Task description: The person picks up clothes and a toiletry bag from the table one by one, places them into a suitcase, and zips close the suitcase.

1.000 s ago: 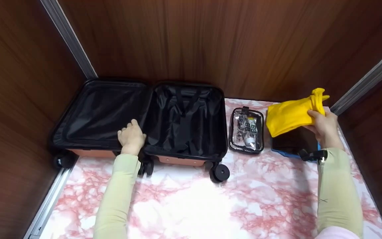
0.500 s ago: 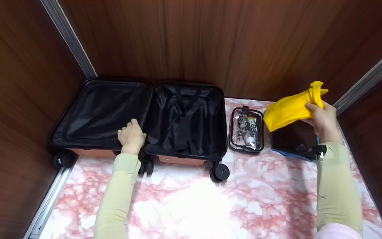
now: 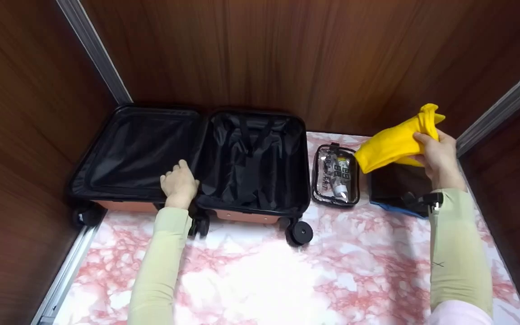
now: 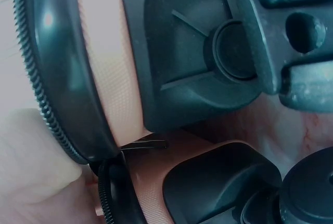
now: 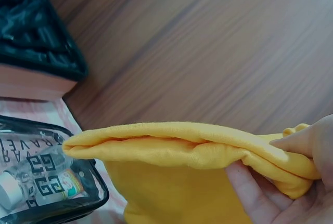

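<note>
My right hand (image 3: 443,158) pinches a folded yellow garment (image 3: 393,144) near one end, thumb on top. The cloth hangs in the air over a dark, blue-edged box (image 3: 397,192), partly hidden by it. In the right wrist view the fold of the garment (image 5: 171,141) faces the camera, with fingers (image 5: 250,193) beneath it. My left hand (image 3: 179,186) rests with loosely bent fingers on the front edge of an open suitcase (image 3: 251,210), where its two black-lined halves meet. In the left wrist view that hand (image 4: 39,167) lies beside the zipper edge; its fingertips are hidden.
A clear, black-trimmed travel pouch (image 3: 336,176) with bottles inside lies between the suitcase and the box. Black wheels (image 3: 302,233) stick out from the suitcase's front. Brown wood-grain walls (image 3: 264,58) enclose the pink-and-white marbled surface (image 3: 355,271).
My right hand has lifted the yellow garment and shifted it slightly left, toward the pouch. The garment's lower layer has begun to sag. My left hand has stayed in place.
</note>
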A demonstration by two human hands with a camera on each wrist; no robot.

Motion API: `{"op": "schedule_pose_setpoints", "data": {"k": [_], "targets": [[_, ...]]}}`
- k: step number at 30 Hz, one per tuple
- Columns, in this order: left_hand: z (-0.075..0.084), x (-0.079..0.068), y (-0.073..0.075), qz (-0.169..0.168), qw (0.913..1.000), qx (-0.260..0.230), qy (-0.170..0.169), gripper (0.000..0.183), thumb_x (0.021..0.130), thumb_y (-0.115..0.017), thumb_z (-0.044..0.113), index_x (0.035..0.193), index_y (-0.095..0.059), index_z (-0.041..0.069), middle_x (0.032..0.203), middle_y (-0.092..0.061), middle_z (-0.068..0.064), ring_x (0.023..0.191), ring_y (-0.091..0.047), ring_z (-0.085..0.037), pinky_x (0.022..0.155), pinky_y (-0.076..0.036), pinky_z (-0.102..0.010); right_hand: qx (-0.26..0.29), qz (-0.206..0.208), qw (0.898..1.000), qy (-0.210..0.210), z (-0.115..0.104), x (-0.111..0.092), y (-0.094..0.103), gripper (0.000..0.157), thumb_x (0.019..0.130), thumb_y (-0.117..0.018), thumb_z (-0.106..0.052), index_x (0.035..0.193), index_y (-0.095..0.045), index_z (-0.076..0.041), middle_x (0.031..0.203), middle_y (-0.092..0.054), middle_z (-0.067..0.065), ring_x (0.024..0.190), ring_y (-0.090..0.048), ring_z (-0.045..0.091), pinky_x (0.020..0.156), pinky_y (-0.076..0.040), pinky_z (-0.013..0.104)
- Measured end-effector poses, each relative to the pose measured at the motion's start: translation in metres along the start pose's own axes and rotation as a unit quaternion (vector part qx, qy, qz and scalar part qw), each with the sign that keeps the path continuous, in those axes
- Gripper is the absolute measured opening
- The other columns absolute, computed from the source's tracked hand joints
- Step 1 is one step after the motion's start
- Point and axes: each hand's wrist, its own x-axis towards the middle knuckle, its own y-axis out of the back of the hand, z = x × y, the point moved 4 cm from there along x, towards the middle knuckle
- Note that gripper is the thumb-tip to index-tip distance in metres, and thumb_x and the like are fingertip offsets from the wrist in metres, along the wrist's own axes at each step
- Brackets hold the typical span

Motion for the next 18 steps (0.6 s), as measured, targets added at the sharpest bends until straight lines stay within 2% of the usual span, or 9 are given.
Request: {"op": "schedule_pose_setpoints", "data": {"k": [6,12,18], "targets": [[0.000,0.000,0.000,-0.001,1.0000,-0.005,0.005,0.064,0.094,-0.073,0.023,0.142,-0.040,-0.002,0.132,-0.056,-0.025,0.116,-0.054,-0.047,0.105,-0.031,-0.055,0.003,-0.008,1.000,0.010,-0.006,-0.002,-0.005,0.048,0.100,-0.068,-0.015,0.143,-0.049,-0.006,0.099,-0.067,0.002,0.082,-0.069,0.015,0.068,-0.059,0.028],[-0.001,-0.001,0.000,-0.004,1.0000,0.003,0.007,0.067,0.094,-0.072,0.024,0.145,-0.038,-0.003,0.135,-0.055,-0.026,0.117,-0.054,-0.047,0.106,-0.031,-0.056,0.010,-0.016,1.000,0.021,-0.012,-0.003,-0.013,0.043,0.099,-0.068,-0.014,0.139,-0.052,-0.007,0.098,-0.067,0.003,0.081,-0.069,0.015,0.065,-0.059,0.028],[0.000,-0.003,0.001,0.010,0.9999,0.004,-0.002,0.065,0.094,-0.073,0.023,0.142,-0.039,-0.004,0.131,-0.057,-0.026,0.114,-0.056,-0.047,0.101,-0.035,-0.054,0.004,-0.026,0.999,0.033,-0.019,-0.005,-0.022,0.044,0.099,-0.068,-0.013,0.139,-0.051,-0.005,0.099,-0.067,0.004,0.082,-0.069,0.015,0.065,-0.059,0.028]]}}
